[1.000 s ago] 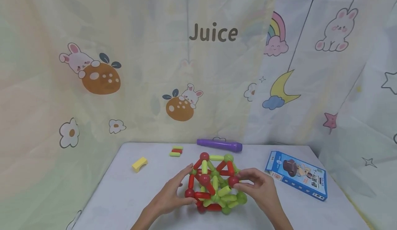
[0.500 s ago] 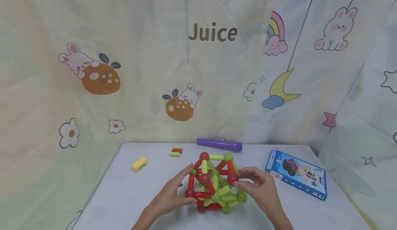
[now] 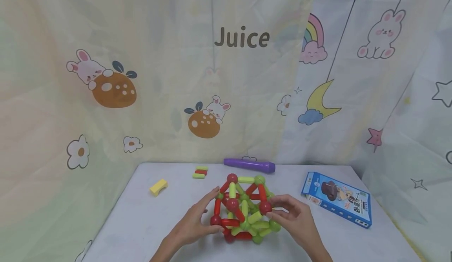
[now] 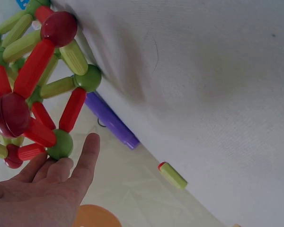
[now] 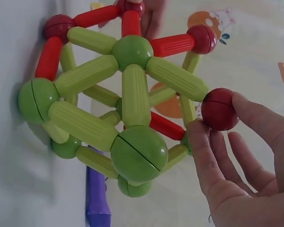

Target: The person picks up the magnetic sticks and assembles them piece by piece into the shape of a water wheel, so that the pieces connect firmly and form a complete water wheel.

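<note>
A ball-and-stick magnetic structure (image 3: 245,225) of red and green balls joined by red and light green rods stands on the white table. My left hand (image 3: 193,222) spans its left side, the thumb by a lower red ball and fingertips against a green ball (image 4: 60,144); the index finger sticks out straight in the left wrist view. With thumb and index finger, my right hand (image 3: 296,217) pinches a red ball (image 5: 220,109) at the structure's upper right. A light green rod runs into that ball in the right wrist view.
Behind the structure lies a purple microphone-shaped tube (image 3: 249,165). Several loose rods (image 3: 200,172) lie at the back left, near a yellow arched block (image 3: 158,187). A blue picture box (image 3: 337,199) is at the right. A printed curtain (image 3: 159,77) hangs behind the table.
The pinched red ball rises slightly, then comes back down with my right hand. My left hand and the rest of the structure stay in place.
</note>
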### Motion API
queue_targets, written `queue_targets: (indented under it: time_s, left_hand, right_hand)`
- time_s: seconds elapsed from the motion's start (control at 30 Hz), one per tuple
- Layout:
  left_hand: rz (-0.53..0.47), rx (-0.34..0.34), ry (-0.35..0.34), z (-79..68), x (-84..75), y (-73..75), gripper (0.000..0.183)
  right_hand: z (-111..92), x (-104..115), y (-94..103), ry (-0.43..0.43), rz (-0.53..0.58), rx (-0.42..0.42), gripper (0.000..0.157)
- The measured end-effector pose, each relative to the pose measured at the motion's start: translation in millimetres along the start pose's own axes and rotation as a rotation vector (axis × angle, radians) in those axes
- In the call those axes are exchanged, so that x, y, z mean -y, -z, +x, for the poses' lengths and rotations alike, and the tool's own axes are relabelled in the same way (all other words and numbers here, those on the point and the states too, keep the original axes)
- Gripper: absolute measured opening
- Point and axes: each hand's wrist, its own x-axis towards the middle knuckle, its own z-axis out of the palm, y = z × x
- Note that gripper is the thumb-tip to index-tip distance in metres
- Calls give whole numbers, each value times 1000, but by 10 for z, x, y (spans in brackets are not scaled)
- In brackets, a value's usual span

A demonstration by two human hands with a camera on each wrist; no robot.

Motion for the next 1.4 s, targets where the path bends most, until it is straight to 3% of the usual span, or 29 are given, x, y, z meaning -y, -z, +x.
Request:
queue_targets:
  time_s: [0.17,0.37,0.5,0.83,1.4]
  left_hand:
    - [-11,6,-1,-7,1,2,103]
    - [-8,6,0,-3,-1,5,103]
    - [-9,9,0,5,-2,2,103]
    - [2,-3,-14,1,1,4,102]
    - [-11,-3,-6,0,-5,8,102]
  right_hand:
    - [-29,-73,-43,50,-34,-8,42]
    - [-38,-137,-140,289,-202,-74,45]
    - [-33,-127,-177,370,-296,-117,47]
    - [-10,-107,-185,381,-375,-127,50]
    - [-4,-84,-223,408,-416,-127,51]
